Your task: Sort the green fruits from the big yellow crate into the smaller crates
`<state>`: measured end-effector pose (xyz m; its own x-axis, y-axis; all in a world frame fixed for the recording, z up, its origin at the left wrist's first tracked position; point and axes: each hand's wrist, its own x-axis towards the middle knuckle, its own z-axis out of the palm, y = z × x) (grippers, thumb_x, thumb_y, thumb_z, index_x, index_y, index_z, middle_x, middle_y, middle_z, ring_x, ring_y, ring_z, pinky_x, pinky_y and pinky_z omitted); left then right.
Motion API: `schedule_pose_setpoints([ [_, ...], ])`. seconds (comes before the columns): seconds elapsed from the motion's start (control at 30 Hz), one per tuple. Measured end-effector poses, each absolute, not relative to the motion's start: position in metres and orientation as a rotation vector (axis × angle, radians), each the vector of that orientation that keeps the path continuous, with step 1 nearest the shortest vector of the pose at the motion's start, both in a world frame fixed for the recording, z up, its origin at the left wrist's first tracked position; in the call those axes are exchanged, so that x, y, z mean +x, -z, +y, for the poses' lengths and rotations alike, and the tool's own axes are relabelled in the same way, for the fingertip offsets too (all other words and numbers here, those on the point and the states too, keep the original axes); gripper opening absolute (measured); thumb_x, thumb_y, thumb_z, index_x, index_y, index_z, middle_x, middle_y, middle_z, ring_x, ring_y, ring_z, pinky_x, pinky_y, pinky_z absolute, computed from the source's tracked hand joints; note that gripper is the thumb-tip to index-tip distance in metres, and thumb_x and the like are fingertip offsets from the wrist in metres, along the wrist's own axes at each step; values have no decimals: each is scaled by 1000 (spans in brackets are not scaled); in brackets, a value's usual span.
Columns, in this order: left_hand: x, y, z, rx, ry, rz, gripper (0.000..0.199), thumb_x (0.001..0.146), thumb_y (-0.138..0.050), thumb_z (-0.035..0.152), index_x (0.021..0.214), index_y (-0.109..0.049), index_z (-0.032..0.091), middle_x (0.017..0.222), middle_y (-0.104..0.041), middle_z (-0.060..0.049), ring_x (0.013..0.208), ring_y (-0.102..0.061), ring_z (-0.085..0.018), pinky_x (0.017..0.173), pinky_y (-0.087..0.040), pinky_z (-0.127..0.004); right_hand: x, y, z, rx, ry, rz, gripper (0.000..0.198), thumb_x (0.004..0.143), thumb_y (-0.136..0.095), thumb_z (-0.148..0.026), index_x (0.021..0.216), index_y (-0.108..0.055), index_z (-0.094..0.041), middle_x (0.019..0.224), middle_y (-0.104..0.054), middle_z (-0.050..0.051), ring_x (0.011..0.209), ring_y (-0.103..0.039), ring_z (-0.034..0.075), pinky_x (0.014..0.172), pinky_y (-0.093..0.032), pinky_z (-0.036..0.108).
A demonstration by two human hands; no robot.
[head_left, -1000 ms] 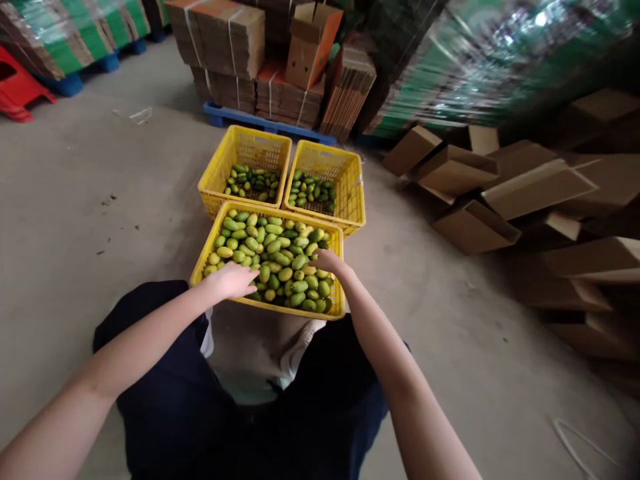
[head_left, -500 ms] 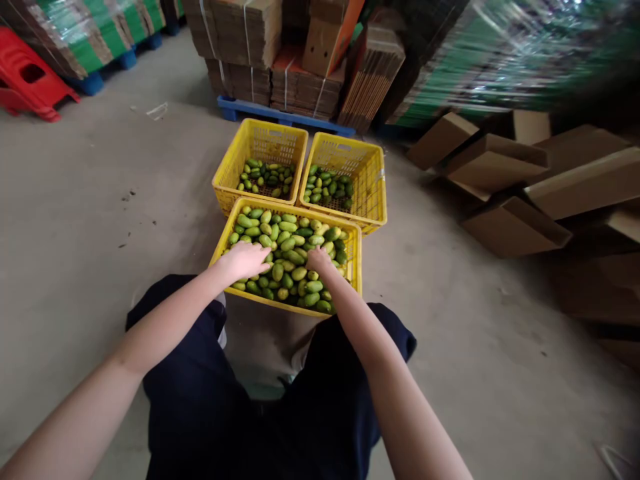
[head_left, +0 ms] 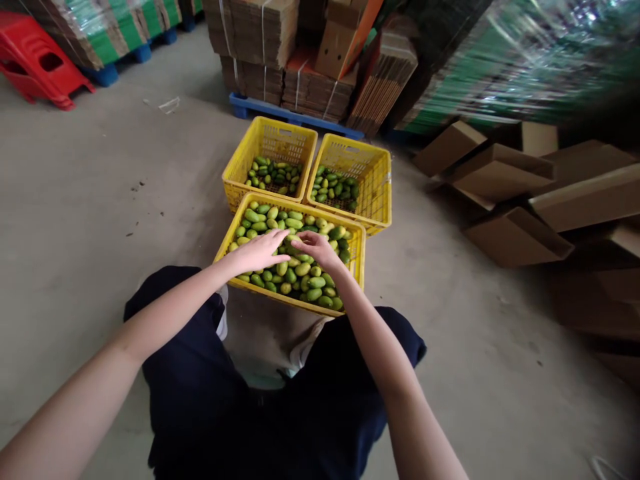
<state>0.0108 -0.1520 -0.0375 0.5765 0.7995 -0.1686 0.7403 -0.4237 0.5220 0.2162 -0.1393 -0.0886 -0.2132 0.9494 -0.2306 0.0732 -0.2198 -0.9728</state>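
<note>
A full yellow crate (head_left: 289,304) of small oval green and yellowish fruits, like small mangoes, stands between my knees. Over its middle, my left hand (head_left: 263,252) reaches in with fingers stretched and thumb apart. My right hand (head_left: 317,248) curls its fingers and thumb on a green fruit (head_left: 292,241), just off the left fingertips. Whether the left hand touches that fruit I cannot tell. Beneath both hands lie more loose fruits (head_left: 302,269), partly hidden by them.
Behind the full crate stand a left yellow crate (head_left: 231,189) and a right yellow crate (head_left: 383,193), each with a layer of fruits. Flattened cartons (head_left: 255,33) lie on a blue pallet (head_left: 295,119). Open cardboard boxes (head_left: 517,237) sit at right, a red stool (head_left: 43,57) at far left.
My hands have come closer together over the crate's middle. My right hand has risen from among the fruits and now has a green fruit in its fingers. The view has shifted slightly.
</note>
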Motion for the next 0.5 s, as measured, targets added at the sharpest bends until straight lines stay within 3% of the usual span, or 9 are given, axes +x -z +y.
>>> schedule_pose_setpoints([
  [0.13,20,33,-152,2123,-484,1079,48,92,-58,35,136,-50,18,139,-55,-13,127,-54,-25,105,-43,-36,201,77,-154,-1088,-1595,-1141,45,59,-85,-49,83,-66,-17,76,-65,-4,69,-61,10,67,-52,22],
  [0.23,22,32,-149,2026,-605,1092,36,88,-63,26,122,-59,17,124,-63,-11,105,-64,-22,92,-51,-34,205,72,-159,-1095,-1601,-1147,43,76,-69,-57,93,-67,-18,83,-68,0,73,-64,13,70,-54,26],
  [0.33,18,35,-145,1996,-594,1159,30,82,-70,29,108,-63,15,109,-67,-9,86,-64,-19,82,-52,-33,225,76,-161,-1481,-1402,-1486,37,90,-55,-49,111,-65,-19,98,-71,6,91,-68,20,79,-55,31],
  [0.43,14,40,-142,1964,-599,1192,31,78,-72,35,100,-63,16,103,-66,-7,82,-63,-18,80,-53,-33,251,94,-168,-1991,-1134,-1808,25,79,-70,-26,102,-70,-18,100,-73,11,107,-66,28,91,-51,36],
  [0.5,13,43,-141,1940,-595,1189,35,75,-73,40,99,-63,17,101,-67,-6,82,-64,-17,80,-53,-32,262,111,-177,-2149,-1141,-1804,19,71,-75,-20,90,-73,-18,92,-74,13,102,-68,32,90,-52,41],
])
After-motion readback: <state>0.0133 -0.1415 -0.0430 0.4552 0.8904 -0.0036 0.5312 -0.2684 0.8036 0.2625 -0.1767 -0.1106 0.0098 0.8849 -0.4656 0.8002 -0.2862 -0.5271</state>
